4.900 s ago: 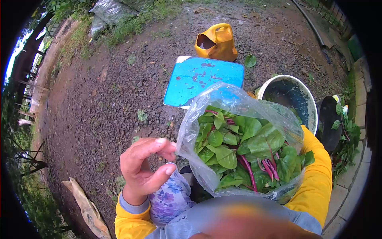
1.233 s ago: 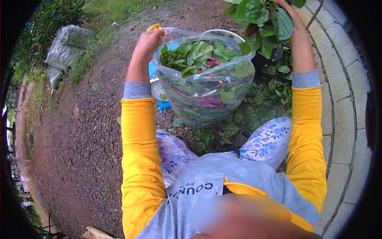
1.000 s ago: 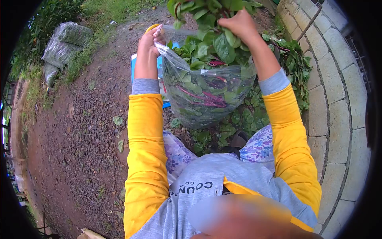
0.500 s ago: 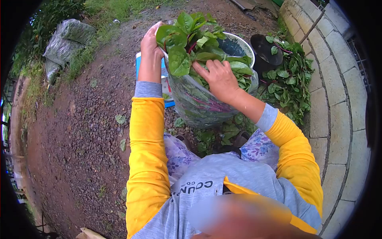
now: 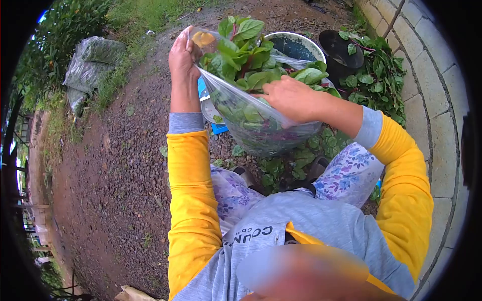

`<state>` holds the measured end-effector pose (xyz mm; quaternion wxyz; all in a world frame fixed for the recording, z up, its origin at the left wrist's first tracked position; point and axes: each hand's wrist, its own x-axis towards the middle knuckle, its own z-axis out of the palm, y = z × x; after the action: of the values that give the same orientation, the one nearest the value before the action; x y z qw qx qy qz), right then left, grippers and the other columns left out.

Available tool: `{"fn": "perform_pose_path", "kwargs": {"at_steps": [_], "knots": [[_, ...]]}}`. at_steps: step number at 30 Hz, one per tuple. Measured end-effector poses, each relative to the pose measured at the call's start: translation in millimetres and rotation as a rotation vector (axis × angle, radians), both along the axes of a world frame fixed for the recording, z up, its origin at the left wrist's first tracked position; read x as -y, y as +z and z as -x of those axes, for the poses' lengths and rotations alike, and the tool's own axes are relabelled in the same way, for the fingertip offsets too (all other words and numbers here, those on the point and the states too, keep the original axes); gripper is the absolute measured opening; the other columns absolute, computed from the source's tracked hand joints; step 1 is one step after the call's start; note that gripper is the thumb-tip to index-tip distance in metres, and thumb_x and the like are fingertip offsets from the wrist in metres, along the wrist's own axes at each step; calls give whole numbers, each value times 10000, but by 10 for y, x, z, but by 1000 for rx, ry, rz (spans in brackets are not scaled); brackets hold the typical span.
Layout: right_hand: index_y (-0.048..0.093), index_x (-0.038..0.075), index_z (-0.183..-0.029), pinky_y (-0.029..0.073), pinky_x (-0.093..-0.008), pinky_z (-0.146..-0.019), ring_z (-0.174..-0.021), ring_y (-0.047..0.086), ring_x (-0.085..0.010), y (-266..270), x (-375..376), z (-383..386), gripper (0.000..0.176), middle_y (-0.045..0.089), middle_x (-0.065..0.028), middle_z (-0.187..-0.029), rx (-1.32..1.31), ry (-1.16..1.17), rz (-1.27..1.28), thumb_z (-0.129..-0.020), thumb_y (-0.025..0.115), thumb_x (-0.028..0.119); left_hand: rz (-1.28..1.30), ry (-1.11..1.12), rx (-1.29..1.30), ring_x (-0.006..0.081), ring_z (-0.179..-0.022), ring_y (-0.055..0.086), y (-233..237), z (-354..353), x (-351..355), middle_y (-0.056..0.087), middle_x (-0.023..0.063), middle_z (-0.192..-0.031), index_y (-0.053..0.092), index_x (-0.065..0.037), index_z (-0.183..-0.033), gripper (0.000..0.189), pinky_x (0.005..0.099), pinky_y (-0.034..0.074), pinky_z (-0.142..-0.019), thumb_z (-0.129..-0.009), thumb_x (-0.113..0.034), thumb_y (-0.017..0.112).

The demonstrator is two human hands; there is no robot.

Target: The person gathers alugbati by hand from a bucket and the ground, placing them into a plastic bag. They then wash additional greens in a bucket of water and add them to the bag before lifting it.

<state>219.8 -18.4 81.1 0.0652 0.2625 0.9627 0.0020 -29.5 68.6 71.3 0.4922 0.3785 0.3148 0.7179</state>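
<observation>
A clear plastic bag (image 5: 236,113) bulges with leafy greens (image 5: 261,78) that have purple-red stems, some leaves standing above its mouth. My left hand (image 5: 183,55) is closed on the bag's rim at the far left, pulling the film up taut. On the near right side, my right hand (image 5: 293,99) is closed at the rim with its fingers curled against the leaves; its fingertips are partly hidden among them. Below the left wrist, behind the bag, shows part of a blue item with a round grey plate (image 5: 212,113).
A white-rimmed bucket (image 5: 298,45) stands behind the bag, beside a dark round pan (image 5: 341,50). More leafy greens (image 5: 379,75) are heaped against the block wall (image 5: 437,90). Loose leaves litter the gravel near my feet. Filled plastic sacks (image 5: 93,65) lie at the left by the grass.
My left hand has raised and stretched the bag's rim, tilting the bag. The right hand has moved from on top of the leaves to the near right rim, its fingers curling in.
</observation>
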Motion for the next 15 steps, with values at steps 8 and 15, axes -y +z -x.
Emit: {"fn": "perform_pose_path", "kwargs": {"at_steps": [8, 15], "knots": [[531, 81, -1227, 485, -432, -743, -896, 610, -339, -87, -17, -101, 754, 625, -152, -923, -52, -3, 211, -536, 773, 260, -15, -24, -32, 30, -421, 273, -21, 26, -11, 334, -86, -547, 553, -36, -1186, 310, 198, 245, -402, -959, -230, 474], [359, 186, -1404, 451, -444, -802, -997, 585, -353, -117, -162, -354, 905, 616, -168, -1018, -272, -6, 186, -620, 780, 358, 139, 145, -784, 35, -635, 389, 184, 200, 203, 450, -54, -746, 584, -48, -1205, 350, 185, 333, -576, -944, -267, 501]]}}
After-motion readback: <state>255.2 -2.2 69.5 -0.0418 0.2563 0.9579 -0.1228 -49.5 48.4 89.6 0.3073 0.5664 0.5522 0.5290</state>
